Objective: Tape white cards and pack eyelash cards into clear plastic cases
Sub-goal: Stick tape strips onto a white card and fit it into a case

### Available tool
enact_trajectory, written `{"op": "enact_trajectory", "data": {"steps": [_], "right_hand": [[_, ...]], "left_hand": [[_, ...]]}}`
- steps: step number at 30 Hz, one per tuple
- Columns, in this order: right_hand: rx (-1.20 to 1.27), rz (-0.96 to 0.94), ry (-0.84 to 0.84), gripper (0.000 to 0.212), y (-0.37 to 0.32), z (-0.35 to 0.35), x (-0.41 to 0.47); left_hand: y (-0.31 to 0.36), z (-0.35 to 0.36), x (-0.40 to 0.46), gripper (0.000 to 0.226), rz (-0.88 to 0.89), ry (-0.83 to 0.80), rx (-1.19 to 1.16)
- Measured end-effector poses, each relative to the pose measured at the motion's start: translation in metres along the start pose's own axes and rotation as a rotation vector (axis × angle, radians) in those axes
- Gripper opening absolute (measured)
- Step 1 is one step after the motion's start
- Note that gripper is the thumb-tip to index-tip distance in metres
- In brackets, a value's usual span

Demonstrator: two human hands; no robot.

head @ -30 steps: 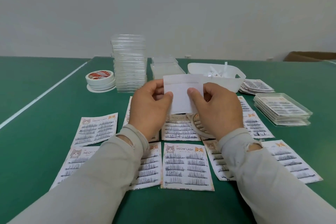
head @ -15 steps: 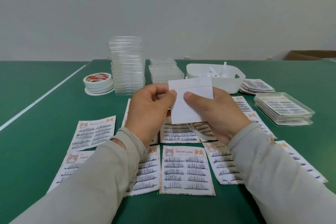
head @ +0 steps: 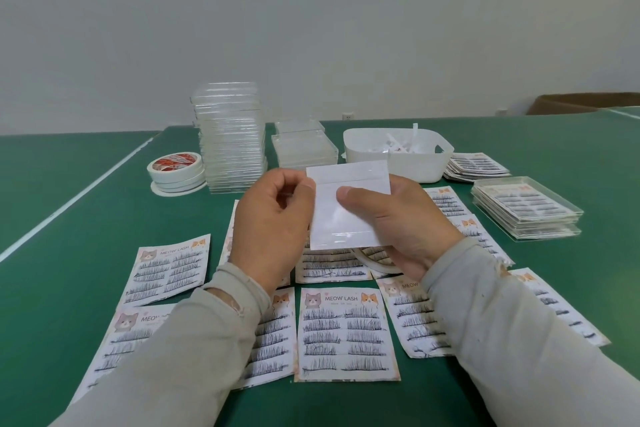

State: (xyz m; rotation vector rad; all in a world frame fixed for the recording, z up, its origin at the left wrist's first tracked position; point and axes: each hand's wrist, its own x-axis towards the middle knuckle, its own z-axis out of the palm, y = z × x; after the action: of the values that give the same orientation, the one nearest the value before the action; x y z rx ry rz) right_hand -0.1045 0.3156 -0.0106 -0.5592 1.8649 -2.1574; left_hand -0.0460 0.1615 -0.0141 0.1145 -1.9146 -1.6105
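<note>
A wide green table (head: 69, 253) is spread with printed paper eyelash cards (head: 346, 333) laid flat in rows. Towards the back are seen a tall stack of clear plastic cases (head: 231, 139), a white plastic tub of paper scraps (head: 398, 163) and, at the right, a low pile of filled clear cases (head: 526, 211). A stack of white tape rolls (head: 176, 170) stands beside the tall stack. Above the cards, a small white rectangular card (head: 349, 211) with a glossy strip along its top edge is held upright. Its left edge is pinched by the left hand (head: 273, 225); it is gripped from the right by the right hand (head: 401, 229), thumb on its face. The taping step is judged to be in hand. Next, the strip would need pressing flat or its backing peeling, which calls for a steady pinch.
</note>
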Motion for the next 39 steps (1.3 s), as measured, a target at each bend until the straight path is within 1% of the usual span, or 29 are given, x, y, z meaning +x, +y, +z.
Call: {"op": "enact_trajectory", "data": {"steps": [1,3,5,9,15,17,22,27,31,35,39], "right_hand": [[-0.009,-0.008,0.005,0.026,0.0,0.0,0.001],[0.001,-0.012,0.014,0.029,0.002,0.0,0.001],[0.045,-0.003,0.011,0.027,0.004,0.0,0.002],[0.099,-0.017,0.022,0.018,0.004,-0.002,0.004],[0.073,-0.032,0.049,0.023,0.005,-0.001,0.004],[0.056,-0.04,0.054,0.022,0.004,-0.001,0.003],[0.005,-0.074,0.073,0.028,0.002,0.002,0.002],[-0.05,-0.1,0.079,0.022,0.001,0.003,0.0],[-0.071,-0.107,0.072,0.022,0.001,0.004,-0.001],[-0.084,-0.115,0.061,0.018,0.001,0.005,-0.001],[-0.092,-0.121,0.062,0.017,0.0,0.005,-0.001]], "left_hand": [[0.0,0.0,0.0,0.012,0.022,0.017,-0.001],[0.0,0.0,0.0,0.023,0.056,0.035,-0.022],[0.003,0.0,0.0,0.027,0.103,0.038,-0.005],[0.006,0.001,-0.002,0.028,0.144,0.036,0.01],[0.009,0.0,-0.004,0.027,0.155,0.036,0.055],[0.01,0.0,-0.004,0.026,0.154,0.028,0.068],[0.011,-0.001,-0.005,0.022,0.138,0.043,0.07],[0.01,-0.002,-0.003,0.02,0.114,0.04,0.065],[0.008,-0.002,-0.001,0.017,0.077,0.028,0.03],[0.006,-0.001,0.0,0.017,0.055,0.03,-0.005],[0.006,-0.001,0.001,0.015,0.05,0.031,-0.001]]}}
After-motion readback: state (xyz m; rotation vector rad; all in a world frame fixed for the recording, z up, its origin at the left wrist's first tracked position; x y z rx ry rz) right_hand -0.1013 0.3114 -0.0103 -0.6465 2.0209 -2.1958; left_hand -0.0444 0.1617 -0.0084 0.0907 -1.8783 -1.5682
